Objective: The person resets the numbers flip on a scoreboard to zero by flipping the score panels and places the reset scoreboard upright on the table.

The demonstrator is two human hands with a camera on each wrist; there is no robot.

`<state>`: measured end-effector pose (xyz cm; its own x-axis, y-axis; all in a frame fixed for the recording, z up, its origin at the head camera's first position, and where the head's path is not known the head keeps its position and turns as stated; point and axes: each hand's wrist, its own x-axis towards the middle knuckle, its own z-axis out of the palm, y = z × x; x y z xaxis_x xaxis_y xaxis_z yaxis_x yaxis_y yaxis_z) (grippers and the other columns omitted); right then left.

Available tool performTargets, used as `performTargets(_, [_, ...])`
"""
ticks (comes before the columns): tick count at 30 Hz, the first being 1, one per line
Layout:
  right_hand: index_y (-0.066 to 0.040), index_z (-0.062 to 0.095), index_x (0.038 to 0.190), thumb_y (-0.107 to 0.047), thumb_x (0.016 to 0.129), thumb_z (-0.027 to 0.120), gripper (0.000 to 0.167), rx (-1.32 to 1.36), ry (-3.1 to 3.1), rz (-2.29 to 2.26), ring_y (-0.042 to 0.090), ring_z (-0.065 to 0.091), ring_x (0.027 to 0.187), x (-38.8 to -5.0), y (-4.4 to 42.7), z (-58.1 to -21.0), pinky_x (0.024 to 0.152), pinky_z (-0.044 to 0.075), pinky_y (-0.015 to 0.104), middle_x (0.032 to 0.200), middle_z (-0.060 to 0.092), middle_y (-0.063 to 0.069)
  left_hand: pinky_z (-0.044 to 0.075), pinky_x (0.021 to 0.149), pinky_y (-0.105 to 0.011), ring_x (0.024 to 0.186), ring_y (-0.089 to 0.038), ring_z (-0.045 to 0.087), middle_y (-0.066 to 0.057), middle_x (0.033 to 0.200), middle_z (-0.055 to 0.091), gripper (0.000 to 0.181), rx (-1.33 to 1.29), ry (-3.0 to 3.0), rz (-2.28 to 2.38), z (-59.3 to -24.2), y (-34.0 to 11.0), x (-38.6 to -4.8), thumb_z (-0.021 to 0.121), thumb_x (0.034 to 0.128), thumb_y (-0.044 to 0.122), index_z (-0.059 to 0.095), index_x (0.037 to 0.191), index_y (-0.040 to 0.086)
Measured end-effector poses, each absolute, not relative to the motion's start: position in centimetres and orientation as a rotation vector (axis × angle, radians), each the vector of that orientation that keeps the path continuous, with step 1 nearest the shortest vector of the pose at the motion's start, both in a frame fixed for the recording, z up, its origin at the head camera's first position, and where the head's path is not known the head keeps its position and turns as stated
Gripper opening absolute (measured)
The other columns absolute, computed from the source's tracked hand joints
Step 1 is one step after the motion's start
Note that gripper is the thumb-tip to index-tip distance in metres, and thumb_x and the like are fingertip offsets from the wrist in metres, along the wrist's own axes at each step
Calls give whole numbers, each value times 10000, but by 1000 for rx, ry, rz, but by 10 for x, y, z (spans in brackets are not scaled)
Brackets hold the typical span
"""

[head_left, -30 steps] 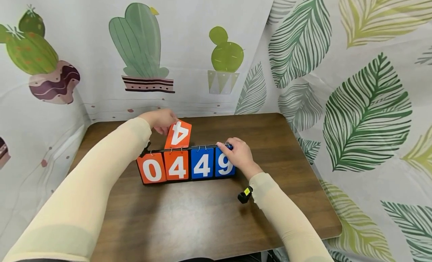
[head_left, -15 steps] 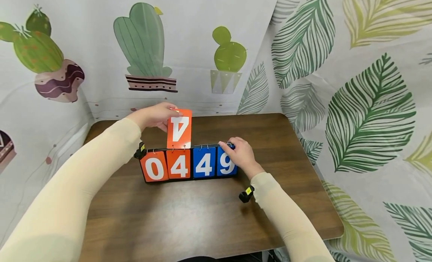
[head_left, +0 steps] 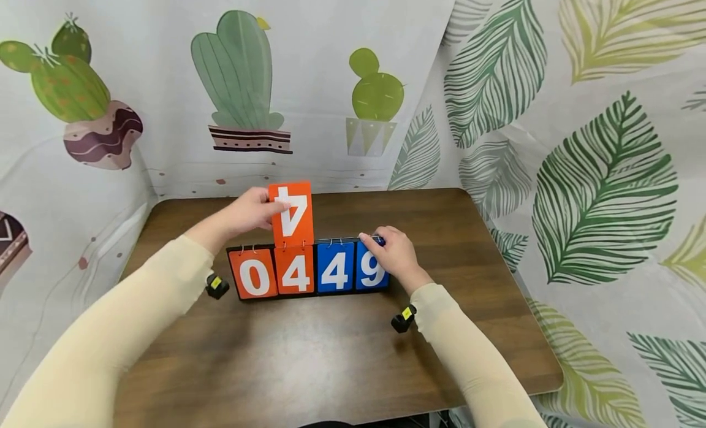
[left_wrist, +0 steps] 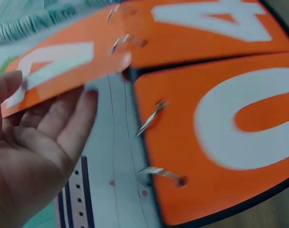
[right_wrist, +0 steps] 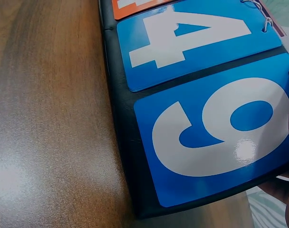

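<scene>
A black flip scoreboard (right_wrist: 123, 123) stands on the wooden table, showing an orange 0 card (head_left: 254, 275), an orange 4 card (head_left: 295, 271), a blue 4 card (right_wrist: 192, 40) and a blue 9 card (right_wrist: 216, 133). Above the orange 4, another orange card (head_left: 293, 219) with an upside-down 4 is raised on its metal rings. My left hand (head_left: 250, 210) pinches that raised card by its left side, thumb on the front and fingers behind. At the scoreboard's upper right corner, my right hand (head_left: 398, 253) grips the top edge, its thumb in front and partly covering the blue 9.
The brown table (head_left: 309, 354) extends in front of the scoreboard and to its right, with a rounded edge. Behind it hangs a white cloth (head_left: 314, 66) printed with cacti, and a leaf-patterned cloth (head_left: 601, 189) hangs on the right.
My left hand has swung the raised orange card from a tilt to nearly upright and shifted its grip to the card's left side. The right hand keeps its place on the scoreboard.
</scene>
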<state>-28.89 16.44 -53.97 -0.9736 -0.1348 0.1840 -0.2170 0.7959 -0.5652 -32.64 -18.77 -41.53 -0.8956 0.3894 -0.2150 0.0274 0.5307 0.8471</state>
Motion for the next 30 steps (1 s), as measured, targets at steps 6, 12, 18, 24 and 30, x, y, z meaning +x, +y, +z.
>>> performTargets(6, [-196, 689, 964, -785, 950, 429, 644, 253, -2856, 918, 247, 635, 956, -289, 164, -540, 861, 603, 460, 1044, 675, 29, 415, 515, -321, 513, -196, 467, -2, 598, 457, 306, 548, 2616, 1164, -434, -182, -292, 611, 1037, 382, 699, 970, 97])
performTargets(12, [-188, 683, 921, -775, 956, 429, 640, 255, -2824, 927, 251, 636, 934, -289, 163, -542, 840, 599, 461, 1017, 679, 36, 470, 575, -312, 577, -189, 527, -49, 729, 602, 272, 616, 2706, 1150, -454, -179, -262, 591, 1053, 321, 716, 1109, 85])
performTargets(18, [-192, 663, 862, -769, 956, 440, 625, 244, -2786, 940, 241, 625, 891, -289, 162, -543, 795, 597, 441, 967, 663, 22, 588, 862, -437, 1021, -286, 658, -84, 1288, 701, 311, 608, 2783, 1152, -472, -176, -242, 601, 1050, 283, 686, 1333, 188])
performTargets(24, [-187, 648, 827, -736, 964, 473, 592, 235, -2771, 955, 233, 612, 864, -288, 161, -542, 758, 576, 410, 938, 654, 19, 443, 1105, -601, 1300, -393, 584, -138, 1391, 659, 306, 531, 2836, 1236, -484, -175, -236, 636, 1014, 199, 711, 1311, 196])
performTargets(30, [-192, 629, 801, -716, 971, 482, 570, 229, -2785, 963, 220, 606, 856, -288, 159, -542, 739, 556, 382, 918, 639, 11, 244, 1246, -598, 1360, -363, 577, -145, 1310, 711, 254, 524, 2837, 1339, -489, -174, -235, 697, 976, 161, 757, 1223, 154])
